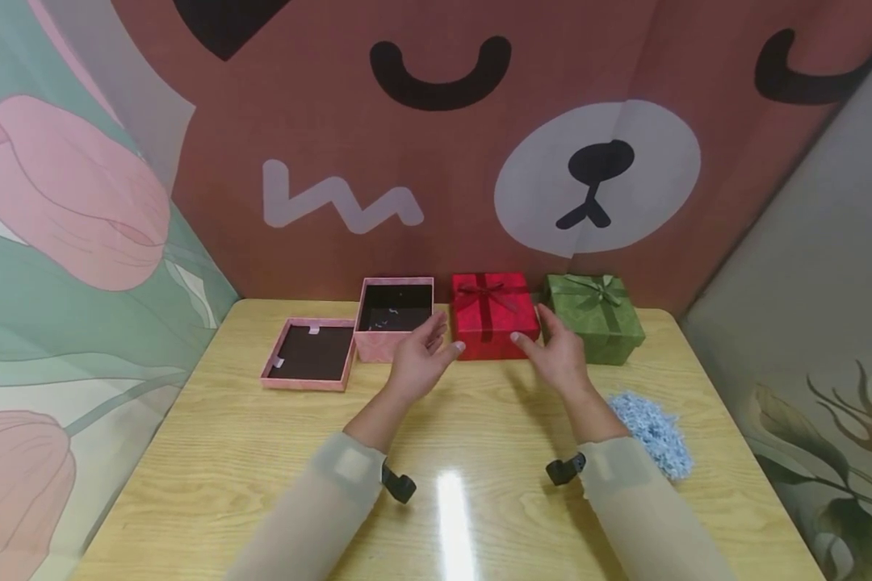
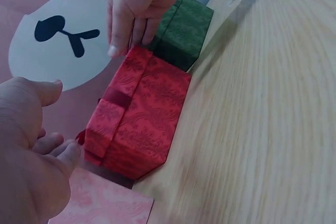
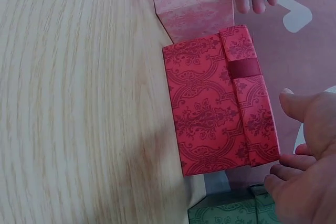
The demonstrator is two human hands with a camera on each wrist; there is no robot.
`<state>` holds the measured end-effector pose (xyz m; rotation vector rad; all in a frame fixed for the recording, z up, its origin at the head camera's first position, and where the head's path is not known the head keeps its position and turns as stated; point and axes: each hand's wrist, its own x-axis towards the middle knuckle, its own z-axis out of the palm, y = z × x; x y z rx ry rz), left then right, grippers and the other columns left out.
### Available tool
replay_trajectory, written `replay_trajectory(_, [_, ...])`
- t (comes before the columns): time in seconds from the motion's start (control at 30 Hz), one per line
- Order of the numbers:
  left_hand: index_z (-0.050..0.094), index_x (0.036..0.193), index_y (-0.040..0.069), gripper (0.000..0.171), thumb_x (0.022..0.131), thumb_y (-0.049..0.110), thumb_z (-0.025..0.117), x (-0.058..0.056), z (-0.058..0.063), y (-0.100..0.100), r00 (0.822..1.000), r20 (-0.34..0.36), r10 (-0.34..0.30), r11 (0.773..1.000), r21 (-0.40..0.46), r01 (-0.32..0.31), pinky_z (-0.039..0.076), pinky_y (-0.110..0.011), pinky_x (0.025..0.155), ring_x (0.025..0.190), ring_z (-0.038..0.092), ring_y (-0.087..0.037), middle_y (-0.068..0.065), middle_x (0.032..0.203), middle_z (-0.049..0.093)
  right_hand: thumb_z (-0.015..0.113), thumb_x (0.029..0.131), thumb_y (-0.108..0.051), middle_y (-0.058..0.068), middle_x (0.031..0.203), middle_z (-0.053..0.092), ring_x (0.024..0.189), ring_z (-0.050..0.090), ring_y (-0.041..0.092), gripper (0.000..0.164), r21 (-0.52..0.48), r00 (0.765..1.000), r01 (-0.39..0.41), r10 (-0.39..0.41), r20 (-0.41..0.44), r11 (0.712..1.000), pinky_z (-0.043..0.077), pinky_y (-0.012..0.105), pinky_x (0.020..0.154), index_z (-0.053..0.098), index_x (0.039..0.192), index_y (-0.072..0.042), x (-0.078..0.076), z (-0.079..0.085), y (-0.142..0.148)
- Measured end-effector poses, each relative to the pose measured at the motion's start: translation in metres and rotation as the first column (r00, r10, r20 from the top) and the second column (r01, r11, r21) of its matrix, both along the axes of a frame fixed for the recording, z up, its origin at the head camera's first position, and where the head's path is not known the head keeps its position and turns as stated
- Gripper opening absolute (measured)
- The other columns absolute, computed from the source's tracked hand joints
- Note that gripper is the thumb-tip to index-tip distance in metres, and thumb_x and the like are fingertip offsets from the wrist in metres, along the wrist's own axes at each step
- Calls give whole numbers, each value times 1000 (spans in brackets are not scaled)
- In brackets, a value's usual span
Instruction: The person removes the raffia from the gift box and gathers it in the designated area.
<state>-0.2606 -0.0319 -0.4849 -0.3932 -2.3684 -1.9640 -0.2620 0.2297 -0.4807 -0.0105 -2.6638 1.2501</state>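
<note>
A lidded red gift box (image 1: 490, 319) with a dark red ribbon and bow stands near the back of the table, between both hands. My left hand (image 1: 420, 361) is at its left side, fingers loosely extended and thumb apart, holding nothing. At the other side my right hand (image 1: 561, 359) has its fingertips right by the lid's edge, thumb over the front corner. In the right wrist view the red box's patterned front (image 3: 202, 108) faces the camera, with its lid (image 3: 254, 108) down on it.
Left of the red box stands an open pink box (image 1: 378, 345), dark inside, beside its upturned pink lid (image 1: 308, 355). A green gift box (image 1: 610, 327) with a bow stands to the right. Fluffy blue flowers (image 1: 654, 436) lie by the right forearm. A patterned cloth (image 1: 443, 145) hangs behind the table.
</note>
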Motion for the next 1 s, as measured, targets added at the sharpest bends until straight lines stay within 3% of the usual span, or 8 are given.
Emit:
replay_trajectory(0.2, [41, 157, 1, 74, 95, 21, 77, -1, 0, 10, 1000, -7, 29, 990, -141, -30, 49, -38, 109, 140, 52, -29, -18, 154, 51, 74, 96, -41, 22, 157, 44, 142, 46, 40, 85, 14, 1000, -10, 10, 6, 1000, 43, 53, 115, 35, 160, -1, -4, -7, 2])
replay_trajectory(0.43, [45, 153, -5, 69, 97, 24, 74, -5, -5, 21, 989, -130, 71, 940, -324, -110, 55, -45, 104, 127, 63, -34, -21, 146, 58, 72, 97, -41, 21, 156, 46, 139, 49, 41, 83, 33, 1000, -4, 3, 9, 999, 45, 55, 112, 36, 161, -3, -7, -14, 6])
replay_trajectory(0.6, [45, 152, -7, 67, 98, 23, 73, -9, -11, 26, 982, -171, 74, 924, -358, -132, 57, -47, 99, 120, 67, -35, -21, 143, 61, 71, 98, -41, 20, 155, 48, 135, 53, 43, 81, 28, 1000, -11, 11, 5, 1000, 48, 57, 109, 36, 160, -4, -9, -16, 6])
replay_trajectory(0.77, [45, 152, -6, 66, 101, 26, 70, -12, -15, 30, 984, -146, 106, 909, -388, -155, 57, -44, 101, 122, 66, -32, -19, 143, 61, 70, 99, -39, 20, 152, 52, 129, 57, 45, 76, 32, 1000, -4, 4, 6, 999, 50, 57, 106, 38, 160, -7, -11, -17, 4])
replay_trajectory(1.0, [51, 148, -7, 61, 101, 27, 69, -18, -17, 37, 971, -192, 141, 884, -418, -211, 53, -47, 105, 125, 64, -35, -21, 140, 63, 69, 100, -35, 21, 147, 56, 124, 62, 43, 71, 42, 1000, 31, -31, -1, 999, 51, 54, 106, 41, 160, -10, -15, -20, 2])
